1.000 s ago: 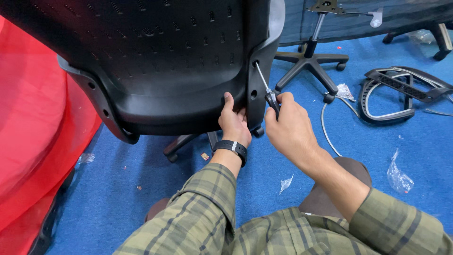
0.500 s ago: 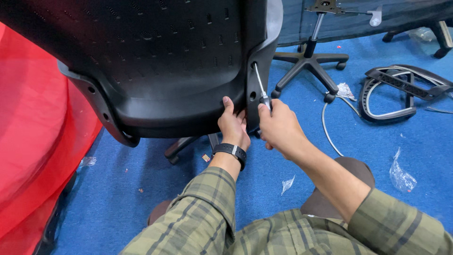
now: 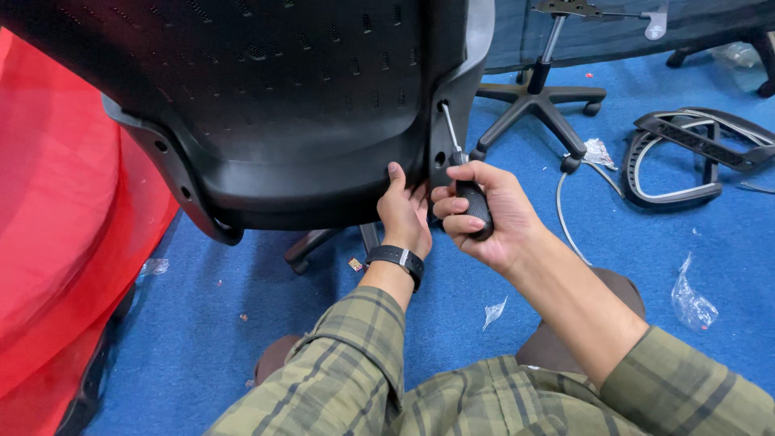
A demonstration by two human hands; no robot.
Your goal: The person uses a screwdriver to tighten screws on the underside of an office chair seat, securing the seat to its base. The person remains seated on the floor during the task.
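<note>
Right hand [image 3: 484, 214] clamps one screwdriver [image 3: 462, 182]; left hand [image 3: 404, 211] grips one chair back [image 3: 266, 105].

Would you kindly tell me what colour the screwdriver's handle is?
Black, with a silver metal shaft; the screwdriver shows best in the head view, gripped in the right hand.

We wore a long-sleeved shirt in olive-green and dark plaid; both cuffs sat pushed back, baring the forearms. A black band wristwatch [image 3: 396, 258] with a small silver loop circled our left wrist. Left hand [image 3: 404, 211] and right hand [image 3: 483, 211] were ungloved.
</note>
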